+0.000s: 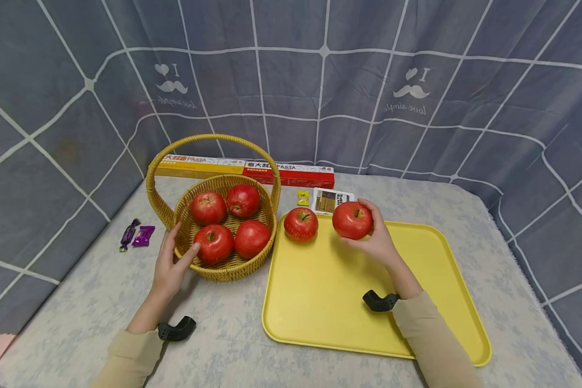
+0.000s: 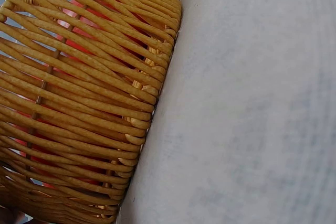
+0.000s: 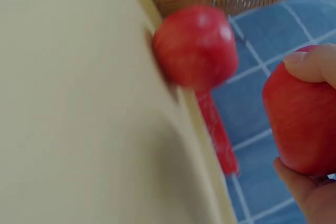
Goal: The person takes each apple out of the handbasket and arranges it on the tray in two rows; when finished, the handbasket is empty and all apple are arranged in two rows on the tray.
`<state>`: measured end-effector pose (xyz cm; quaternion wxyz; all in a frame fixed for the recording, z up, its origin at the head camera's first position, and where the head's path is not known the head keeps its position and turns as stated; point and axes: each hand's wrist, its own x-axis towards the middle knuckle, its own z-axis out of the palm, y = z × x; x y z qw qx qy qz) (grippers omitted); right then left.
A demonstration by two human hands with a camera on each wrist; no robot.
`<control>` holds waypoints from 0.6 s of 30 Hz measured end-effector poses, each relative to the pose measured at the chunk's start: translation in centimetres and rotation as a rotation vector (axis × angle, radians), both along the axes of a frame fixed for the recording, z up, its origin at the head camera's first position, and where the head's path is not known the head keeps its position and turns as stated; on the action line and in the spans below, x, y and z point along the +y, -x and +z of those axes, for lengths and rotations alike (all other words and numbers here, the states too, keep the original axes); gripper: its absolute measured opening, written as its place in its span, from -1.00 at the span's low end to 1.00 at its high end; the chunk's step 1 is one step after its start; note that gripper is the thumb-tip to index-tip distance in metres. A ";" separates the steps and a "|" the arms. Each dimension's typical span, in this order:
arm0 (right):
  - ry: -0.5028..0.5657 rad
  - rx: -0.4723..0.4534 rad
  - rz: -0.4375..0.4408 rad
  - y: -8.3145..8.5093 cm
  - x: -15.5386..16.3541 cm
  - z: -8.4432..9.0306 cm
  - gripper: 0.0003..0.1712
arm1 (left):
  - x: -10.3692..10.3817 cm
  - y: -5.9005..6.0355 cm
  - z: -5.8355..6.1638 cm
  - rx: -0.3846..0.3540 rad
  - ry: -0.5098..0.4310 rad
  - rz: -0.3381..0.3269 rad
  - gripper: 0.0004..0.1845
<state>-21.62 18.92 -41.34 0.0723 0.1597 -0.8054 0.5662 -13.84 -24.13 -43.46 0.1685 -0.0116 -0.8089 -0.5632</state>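
Note:
My right hand [image 1: 375,241] holds a red apple [image 1: 352,220] above the yellow tray [image 1: 330,302]; the right wrist view shows thumb and fingers around that apple [image 3: 302,114]. Another apple [image 1: 300,224] sits at the tray's far left corner. To the left stands a woven basket [image 1: 233,274] with a tall arched handle, and several red apples [image 1: 214,243] lie inside it. My left hand [image 1: 171,269] grips the basket's near left rim, thumb over the edge. Wickerwork [image 2: 79,87] fills much of the left wrist view, where that hand is almost wholly out of frame.
Behind the basket lie a yellow pasta box [image 1: 199,168] and a red pasta box [image 1: 291,175]. A small yellow packet [image 1: 303,198] and a white-edged packet [image 1: 327,201] lie beyond the tray. Two purple-wrapped sweets [image 1: 143,236] are left of the basket. A grey curtain [image 1: 291,81] hangs behind.

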 end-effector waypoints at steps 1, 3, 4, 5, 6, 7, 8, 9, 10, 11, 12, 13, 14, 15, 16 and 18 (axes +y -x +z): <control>-0.019 -0.006 -0.014 0.1 0.4 -0.2 0.06 | 0.0 0.0 0.0 0.001 0.002 0.001 -0.25; -0.063 -0.015 -0.035 0.4 1.2 -0.7 0.06 | 0.0 0.0 0.0 0.002 0.002 0.001 -0.25; -0.078 -0.023 -0.041 0.5 1.5 -1.0 0.06 | 0.0 0.0 0.0 -0.003 0.006 0.002 -0.26; -0.085 -0.030 -0.043 0.7 1.8 -1.2 0.05 | -0.1 0.0 0.1 -0.017 0.007 -0.003 -0.25; -0.092 -0.041 -0.046 0.8 2.0 -1.4 0.05 | -0.1 0.0 0.1 -0.023 0.009 -0.004 -0.25; -0.093 -0.050 -0.047 0.9 2.2 -1.6 0.06 | -0.1 0.0 0.1 -0.029 0.008 -0.005 -0.26; -0.095 -0.061 -0.048 1.0 2.4 -1.8 0.06 | -0.1 0.0 0.1 -0.033 0.007 -0.006 -0.26; -0.095 -0.073 -0.050 1.1 2.6 -2.0 0.07 | -0.1 0.0 0.2 -0.040 0.008 -0.006 -0.26; -0.096 -0.081 -0.049 1.2 2.7 -2.2 0.08 | -0.1 -0.1 0.2 -0.044 0.007 -0.005 -0.26; -0.096 -0.087 -0.050 1.3 2.9 -2.4 0.08 | -0.1 -0.1 0.2 -0.048 0.005 -0.005 -0.26; -0.097 -0.093 -0.049 1.4 3.0 -2.6 0.09 | -0.1 -0.1 0.2 -0.047 0.003 -0.006 -0.26; -0.098 -0.098 -0.050 1.4 3.1 -2.7 0.09 | -0.1 -0.1 0.2 -0.048 0.004 -0.006 -0.26; -0.102 -0.104 -0.050 1.5 3.1 -2.8 0.09 | -0.1 -0.1 0.2 -0.048 0.002 -0.007 -0.25; -0.106 -0.110 -0.051 1.6 3.2 -2.9 0.10 | -0.1 -0.1 0.2 -0.046 0.002 -0.008 -0.26; -0.110 -0.113 -0.050 1.6 3.2 -3.0 0.10 | 0.0 -0.1 0.2 -0.045 0.002 -0.008 -0.26; -0.118 -0.119 -0.053 1.7 3.2 -3.1 0.11 | -0.1 -0.1 0.2 -0.043 0.001 -0.011 -0.26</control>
